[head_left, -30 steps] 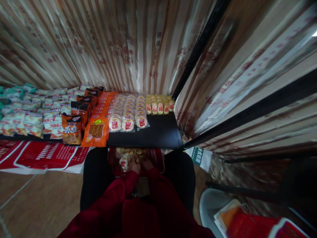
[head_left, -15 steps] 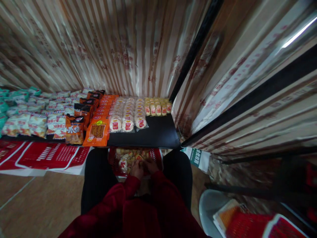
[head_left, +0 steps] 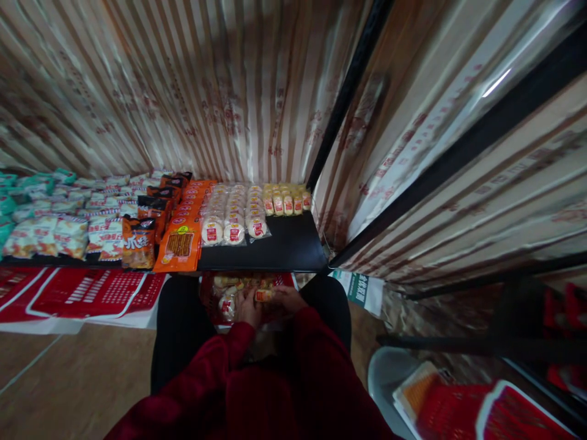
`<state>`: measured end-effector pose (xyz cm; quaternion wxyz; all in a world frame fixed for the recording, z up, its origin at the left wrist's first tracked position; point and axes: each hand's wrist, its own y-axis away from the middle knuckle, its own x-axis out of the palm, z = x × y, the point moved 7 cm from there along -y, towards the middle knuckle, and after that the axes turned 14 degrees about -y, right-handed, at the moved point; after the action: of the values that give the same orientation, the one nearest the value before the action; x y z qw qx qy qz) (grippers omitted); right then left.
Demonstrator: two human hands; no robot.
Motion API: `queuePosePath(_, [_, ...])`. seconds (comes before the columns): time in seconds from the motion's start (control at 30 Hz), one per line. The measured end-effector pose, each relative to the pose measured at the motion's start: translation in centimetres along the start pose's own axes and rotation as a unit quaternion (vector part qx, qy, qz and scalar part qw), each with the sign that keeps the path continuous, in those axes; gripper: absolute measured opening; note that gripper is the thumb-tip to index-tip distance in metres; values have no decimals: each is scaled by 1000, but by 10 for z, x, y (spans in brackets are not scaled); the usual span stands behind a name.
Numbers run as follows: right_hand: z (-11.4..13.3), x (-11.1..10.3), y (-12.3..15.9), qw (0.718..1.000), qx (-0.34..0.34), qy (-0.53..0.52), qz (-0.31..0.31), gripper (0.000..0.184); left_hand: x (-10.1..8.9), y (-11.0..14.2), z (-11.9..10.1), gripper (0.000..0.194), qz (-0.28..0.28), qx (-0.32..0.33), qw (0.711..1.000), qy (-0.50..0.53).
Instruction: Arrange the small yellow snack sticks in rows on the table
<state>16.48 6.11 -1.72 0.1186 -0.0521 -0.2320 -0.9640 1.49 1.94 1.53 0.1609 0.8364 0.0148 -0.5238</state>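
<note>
Between my knees, low in the head view, a small wrapped cake point(head_left: 263, 296) with a yellow and red wrapper is held level. My right hand point(head_left: 290, 298) pinches its right end. At its left end, the closed fingers of my left hand point(head_left: 249, 308) meet the wrapper; their tips are hard to make out. Beneath both hands is a red basket point(head_left: 207, 294) with more wrapped cakes, among them a round white one point(head_left: 227, 305). Straight ahead, rows of small yellow wrapped cakes point(head_left: 288, 205) stand at the right of the black shelf point(head_left: 279, 250).
Round white packaged cakes point(head_left: 233, 231), orange snack packets point(head_left: 178, 247), and brown and white snack bags point(head_left: 138, 241) line the shelf leftward. A black post point(head_left: 337, 98) rises at its right corner. A grey stool point(head_left: 387, 382) with red packaging stands at lower right.
My hands have risen slightly and drawn apart, with the small wrapped cake now visible between them. The right hand has shifted right. The whole view has turned a little.
</note>
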Motion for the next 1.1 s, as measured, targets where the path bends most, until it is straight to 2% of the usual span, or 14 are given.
queuePosePath(0.17, [20,-5,0,999,32,28,23,18,-2,-1,-12,48,22,69,997,35])
queuePosePath(0.3, [37,-4,3,997,41,46,46,19,0,-1,-22,41,44,105,991,75])
queuePosePath(0.47, [59,-6,9,999,5,46,19,18,1,-1,-27,33,54,85,988,115])
queuePosePath(0.63, [73,-8,13,1000,-13,-3,-11,23,-3,-1,-36,32,48,104,982,150])
queuePosePath(0.87, [82,-15,16,997,-52,-56,-24,36,-17,-4,-53,24,39,98,975,195])
queuePosePath(1.1, [87,-19,18,991,-111,-56,-58,35,-26,-20,-65,19,-10,74,972,224])
